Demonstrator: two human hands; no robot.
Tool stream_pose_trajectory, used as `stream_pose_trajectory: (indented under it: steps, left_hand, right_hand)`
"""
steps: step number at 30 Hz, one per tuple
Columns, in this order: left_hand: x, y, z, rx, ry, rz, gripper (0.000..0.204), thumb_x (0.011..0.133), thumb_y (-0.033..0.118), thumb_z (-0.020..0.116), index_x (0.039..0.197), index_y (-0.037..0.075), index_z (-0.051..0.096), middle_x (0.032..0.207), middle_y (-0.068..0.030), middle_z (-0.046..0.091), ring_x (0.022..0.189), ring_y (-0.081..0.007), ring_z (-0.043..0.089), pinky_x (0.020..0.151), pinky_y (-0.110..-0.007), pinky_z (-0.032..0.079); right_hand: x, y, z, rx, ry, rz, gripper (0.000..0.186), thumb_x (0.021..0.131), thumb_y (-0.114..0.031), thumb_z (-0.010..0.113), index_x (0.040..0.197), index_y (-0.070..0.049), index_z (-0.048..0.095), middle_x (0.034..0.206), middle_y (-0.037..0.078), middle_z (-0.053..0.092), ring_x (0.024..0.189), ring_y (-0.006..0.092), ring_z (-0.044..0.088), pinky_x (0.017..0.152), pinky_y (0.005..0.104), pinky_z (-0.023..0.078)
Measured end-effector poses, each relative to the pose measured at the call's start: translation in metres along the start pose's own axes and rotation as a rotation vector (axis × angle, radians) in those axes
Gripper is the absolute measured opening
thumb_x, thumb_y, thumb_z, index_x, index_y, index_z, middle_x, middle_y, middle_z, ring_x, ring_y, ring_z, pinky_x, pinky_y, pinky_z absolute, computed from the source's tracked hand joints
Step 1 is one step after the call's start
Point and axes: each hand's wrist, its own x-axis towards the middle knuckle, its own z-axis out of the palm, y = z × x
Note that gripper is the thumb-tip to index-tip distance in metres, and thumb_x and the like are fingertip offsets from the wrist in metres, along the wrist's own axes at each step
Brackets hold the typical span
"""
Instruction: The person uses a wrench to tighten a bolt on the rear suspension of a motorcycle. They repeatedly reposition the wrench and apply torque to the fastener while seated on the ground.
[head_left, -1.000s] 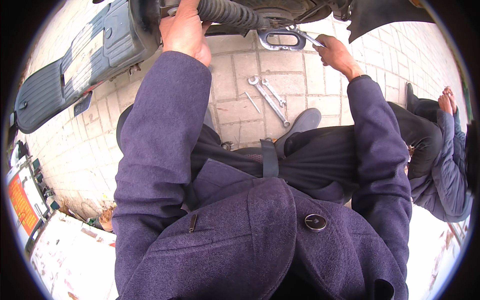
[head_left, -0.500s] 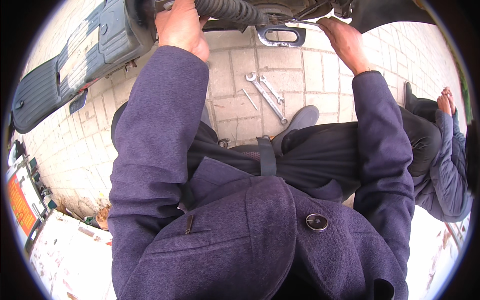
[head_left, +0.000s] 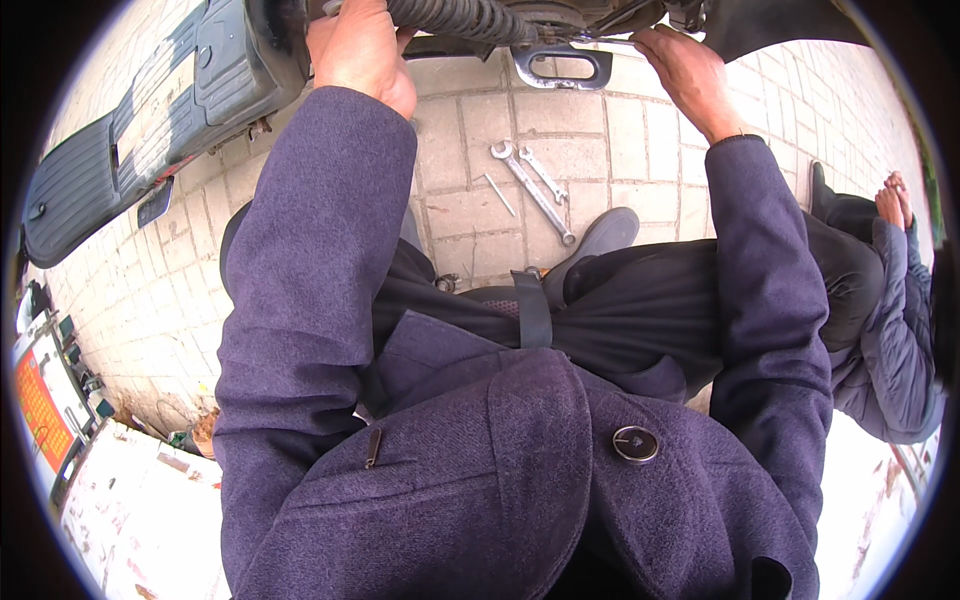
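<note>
At the top edge, my left hand [head_left: 360, 55] is closed beside a coil-spring shock absorber [head_left: 465, 20]; its fingertips and whatever they grip are out of sight. My right hand [head_left: 685, 80] pinches the end of a slim metal tool [head_left: 610, 41], probably a wrench. Its far end reaches left to the greasy hub parts [head_left: 550, 25] of a vehicle's wheel. Just below the hub hangs a dark metal loop, like a footrest or stand [head_left: 562, 82]. On the paving lie a large wrench [head_left: 535, 195], a smaller wrench [head_left: 545, 175] and a thin metal rod [head_left: 499, 195].
A vehicle's grey ribbed footboard [head_left: 155, 120] spans the upper left. A black mudguard-like panel [head_left: 780, 25] is at the upper right. Another person [head_left: 890, 310] sits at the far right with hands clasped. My shoe [head_left: 610, 235] rests near the wrenches.
Both hands keep nearly the same places. My right hand and the slim tool have shifted very slightly; the whole view has moved a little.
</note>
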Motion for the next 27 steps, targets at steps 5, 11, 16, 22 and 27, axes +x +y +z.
stream_pose_trajectory:
  steps: [5, 11, 16, 22, 27]
  left_hand:
    - [-0.005, -0.002, 0.000, 0.017, -0.009, 0.046, 0.036, 0.092, 0.028, 0.078, 0.119, 0.008, 0.066, 0.106, -0.0058, 0.072, 0.101, -0.0191, 0.067, 0.093, -0.038, 0.050]
    - [0.003, -0.004, -0.004, -0.019, -0.017, 0.038, 0.035, 0.092, 0.026, 0.078, 0.119, 0.007, 0.065, 0.107, -0.0064, 0.071, 0.101, -0.0194, 0.067, 0.094, -0.039, 0.050]
    - [0.005, -0.005, -0.005, -0.038, -0.013, 0.034, 0.036, 0.093, 0.024, 0.078, 0.120, 0.006, 0.065, 0.107, -0.0078, 0.071, 0.102, -0.0205, 0.067, 0.095, -0.039, 0.051]
    - [-0.001, -0.002, 0.001, -0.042, 0.016, 0.014, 0.037, 0.093, 0.023, 0.076, 0.123, 0.004, 0.063, 0.108, -0.0095, 0.071, 0.103, -0.0216, 0.066, 0.096, -0.040, 0.051]
    - [-0.002, -0.004, 0.002, -0.029, 0.025, 0.039, 0.039, 0.094, 0.023, 0.076, 0.124, 0.003, 0.062, 0.110, -0.0102, 0.070, 0.104, -0.0218, 0.065, 0.096, -0.039, 0.051]
  right_hand:
    - [0.003, -0.002, 0.007, 0.001, 0.079, -0.054, 0.023, 0.104, -0.026, 0.059, 0.117, -0.009, 0.068, 0.105, 0.011, 0.070, 0.096, 0.0347, 0.068, 0.081, 0.0440, 0.055]
    - [0.007, 0.005, 0.011, -0.019, 0.095, -0.057, 0.024, 0.103, -0.028, 0.059, 0.116, -0.009, 0.067, 0.106, 0.012, 0.070, 0.096, 0.0349, 0.067, 0.081, 0.0440, 0.055]
    - [0.011, 0.007, 0.010, -0.030, 0.038, -0.058, 0.024, 0.103, -0.029, 0.059, 0.113, -0.008, 0.067, 0.104, 0.013, 0.071, 0.095, 0.0354, 0.068, 0.080, 0.0454, 0.055]
    - [0.021, 0.008, 0.011, -0.136, -0.055, -0.069, 0.030, 0.103, -0.034, 0.060, 0.109, -0.006, 0.068, 0.090, 0.017, 0.071, 0.085, 0.0379, 0.069, 0.072, 0.0482, 0.055]
    - [0.030, 0.011, 0.016, -0.263, -0.115, -0.090, 0.037, 0.100, -0.041, 0.063, 0.102, -0.005, 0.072, 0.079, 0.017, 0.072, 0.076, 0.0365, 0.072, 0.067, 0.0468, 0.056]
